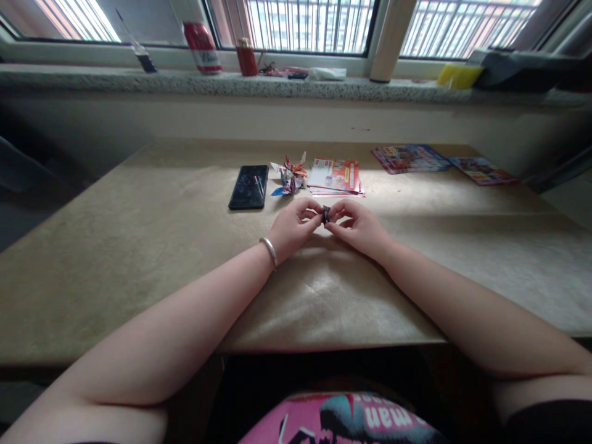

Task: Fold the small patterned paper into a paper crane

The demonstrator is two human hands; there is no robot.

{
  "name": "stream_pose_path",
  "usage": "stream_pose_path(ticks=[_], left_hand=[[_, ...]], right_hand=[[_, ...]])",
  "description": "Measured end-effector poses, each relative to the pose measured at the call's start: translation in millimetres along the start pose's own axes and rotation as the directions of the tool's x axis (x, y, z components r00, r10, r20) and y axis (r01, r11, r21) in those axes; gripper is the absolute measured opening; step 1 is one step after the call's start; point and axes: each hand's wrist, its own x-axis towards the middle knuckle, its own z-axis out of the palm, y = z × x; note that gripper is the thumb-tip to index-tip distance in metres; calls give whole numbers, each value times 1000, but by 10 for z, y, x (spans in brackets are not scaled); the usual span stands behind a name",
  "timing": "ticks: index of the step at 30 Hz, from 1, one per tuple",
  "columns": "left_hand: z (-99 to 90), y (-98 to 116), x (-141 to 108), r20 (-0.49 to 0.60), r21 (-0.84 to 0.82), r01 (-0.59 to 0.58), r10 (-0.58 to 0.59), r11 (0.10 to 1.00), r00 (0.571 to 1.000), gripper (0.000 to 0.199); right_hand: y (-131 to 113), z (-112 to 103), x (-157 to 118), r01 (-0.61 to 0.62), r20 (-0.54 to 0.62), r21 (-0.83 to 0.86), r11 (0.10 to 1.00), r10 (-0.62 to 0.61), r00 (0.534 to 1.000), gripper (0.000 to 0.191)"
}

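Between my fingertips is a small dark piece of folded paper (326,214), just above the middle of the table. My left hand (298,225), with a silver bangle at the wrist, pinches it from the left. From the right, my right hand (356,226) pinches the same piece with thumb and fingers. Much of the paper is covered by the fingers, so its full shape is hidden. Right behind my hands lie folded paper cranes (292,176) in bright colours and a stack of printed sheets (333,176), red and white on top.
A black phone (249,187) lies left of the paper cranes. Colourful printed leaflets (411,158) are at the table's far right, with another printed leaflet (483,169) beside them. On the windowsill (176,81) stand a red can (202,48) and a red lighter-like cylinder (246,57).
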Motion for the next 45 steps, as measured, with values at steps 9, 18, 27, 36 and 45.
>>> stream_pose_path(ticks=[9, 18, 27, 36, 45], left_hand=[[-38, -12, -20, 29, 14, -23, 22, 1000, 999, 41], [-11, 6, -17, 41, -41, 7, -5, 999, 999, 43], [27, 94, -47, 17, -53, 20, -19, 998, 1000, 43], [45, 100, -63, 17, -78, 113, -112, 990, 994, 36], [54, 91, -53, -95, -22, 102, -104, 995, 990, 16]], right_hand=[[81, -40, 22, 21, -13, 27, 999, -21, 1000, 21], [45, -27, -2, 105, -119, -231, 967, -136, 984, 7], [-31, -3, -26, 166, -100, -462, 871, -237, 966, 8], [-39, -4, -34, 135, -92, -488, 862, -204, 975, 7], [-6, 23, 1, 135, -145, -288, 948, -183, 972, 11]])
